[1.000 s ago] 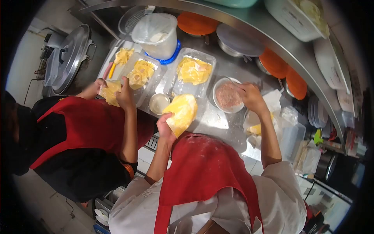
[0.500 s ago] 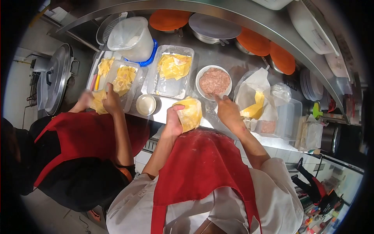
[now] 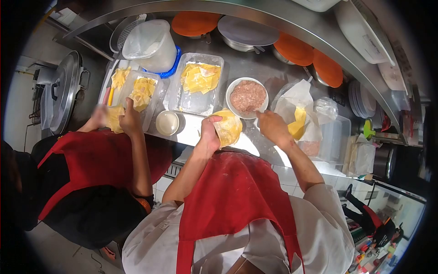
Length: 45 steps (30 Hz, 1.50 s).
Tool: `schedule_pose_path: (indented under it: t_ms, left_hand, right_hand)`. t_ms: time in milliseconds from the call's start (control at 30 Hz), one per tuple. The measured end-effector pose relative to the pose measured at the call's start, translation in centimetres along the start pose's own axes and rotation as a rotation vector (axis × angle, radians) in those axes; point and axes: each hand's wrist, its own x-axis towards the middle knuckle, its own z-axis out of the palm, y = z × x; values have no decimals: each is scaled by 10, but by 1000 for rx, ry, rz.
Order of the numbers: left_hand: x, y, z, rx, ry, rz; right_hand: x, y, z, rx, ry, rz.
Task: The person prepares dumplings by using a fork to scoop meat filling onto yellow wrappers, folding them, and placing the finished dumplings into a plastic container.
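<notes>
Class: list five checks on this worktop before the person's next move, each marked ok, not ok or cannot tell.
1. Grip of left hand on yellow wrapper: ok.
2. Supply of minced meat in white bowl: ok.
3. Position of right hand beside that bowl: ok.
4. Tool in the right hand: cannot tell.
5. Bare space in clear tray of folded wrappers: ok.

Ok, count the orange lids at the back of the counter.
3 orange lids: one left of the grey lid, two to its right. The shelf may hide others.
</notes>
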Motion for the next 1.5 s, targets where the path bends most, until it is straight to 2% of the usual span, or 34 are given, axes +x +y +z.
schedule_pose_path:
  t_ms: [133, 233, 333, 433, 533, 633, 667, 767, 867, 1000, 1100, 1133, 1233, 1267, 1367, 1500]
  left_hand:
    - [-2, 0, 3, -8, -17, -11]
    - [-2, 0, 4, -9, -14, -15]
    - [-4, 0, 5, -7, 1, -4]
    - [-7, -1, 9, 19, 18, 15]
    - [-10, -1, 10, 26, -17, 18]
    - [-11, 1, -1, -11, -97, 28]
    - [-15, 3, -3, -33, -132, 38]
    - [-40, 6, 1, -35, -212, 84]
    - [-54, 10, 0, -42, -308, 97]
    - [-55, 8, -1, -103, -459, 113]
    - [-59, 7, 5, -134, -496, 108]
    - [-60, 7, 6, -149, -513, 102]
    - [-64, 7, 11, -182, -562, 79]
    - [-65, 8, 11, -191, -578, 70]
    - [-67, 7, 12, -187, -591, 44]
    - [-68, 6, 12, -219, -586, 37]
  right_hand:
    - [4, 17, -23, -36, 5, -121]
    - [5, 1, -17, 42, -44, 67]
    - [5, -17, -20, 27, -106, 52]
    - [14, 0, -9, 101, -76, -60]
    - [37, 28, -22, 145, -178, -319]
    - [45, 61, -34, 526, -116, -578]
    - [30, 39, -79, 723, -481, -77]
    - [17, 59, -68, 1060, -475, -20]
    - [-10, 48, -82, 1354, -429, 163]
    - [-40, 26, -77, 1453, -215, 27]
    - [-48, 9, -49, 1345, 102, 3]
    - [-47, -6, -54, 1194, 278, -118]
    - [-50, -14, -40, 851, 531, -264]
    - [-49, -21, -36, 872, 621, -323]
    - [-44, -28, -23, 707, 793, -373]
    - [-45, -18, -14, 510, 843, -419]
